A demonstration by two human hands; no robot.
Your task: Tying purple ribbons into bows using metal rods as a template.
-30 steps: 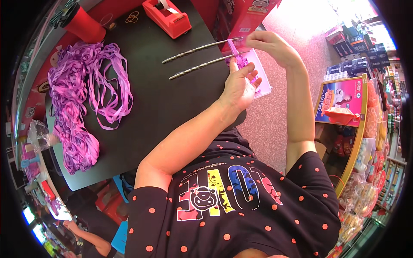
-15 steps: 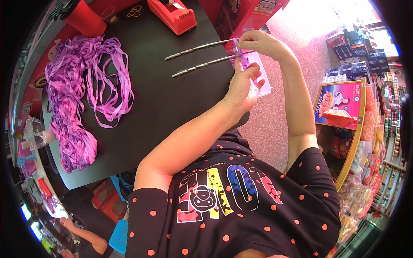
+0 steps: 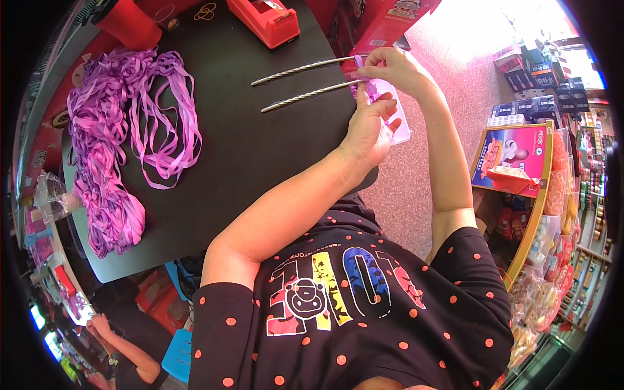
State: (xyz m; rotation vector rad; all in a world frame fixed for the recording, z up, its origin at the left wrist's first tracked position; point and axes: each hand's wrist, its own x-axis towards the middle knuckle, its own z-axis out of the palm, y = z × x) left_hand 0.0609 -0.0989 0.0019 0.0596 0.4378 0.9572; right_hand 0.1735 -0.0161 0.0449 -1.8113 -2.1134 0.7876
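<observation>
Two twisted metal rods [image 3: 305, 67] jut leftward over the dark table, side by side and apart. Purple ribbon [image 3: 359, 63] crosses them near their right ends. My right hand [image 3: 394, 70] pinches at this ribbon by the upper rod, thumb and fingertips close together. Below it, my left hand [image 3: 372, 127] has a finger raised against the ribbon by the lower rod, its other fingers curled; it seems to hold the ribbon there. Behind my left fingers, a pale pink-white plate [image 3: 400, 123] shows in part, with more purple material partly hidden by the hand.
A large heap of purple ribbon [image 3: 104, 162] covers the left of the black table [image 3: 227, 162], with a looser loop [image 3: 188, 123] beside it. A red tape dispenser [image 3: 266, 23], a red cup [image 3: 127, 25] and rubber bands [image 3: 206, 11] lie farther back. Packed goods [image 3: 536, 260] stand right.
My right hand's fingers have shifted slightly at the ribbon by the upper rod. My left hand stays nearly in place. The whole view has moved a little.
</observation>
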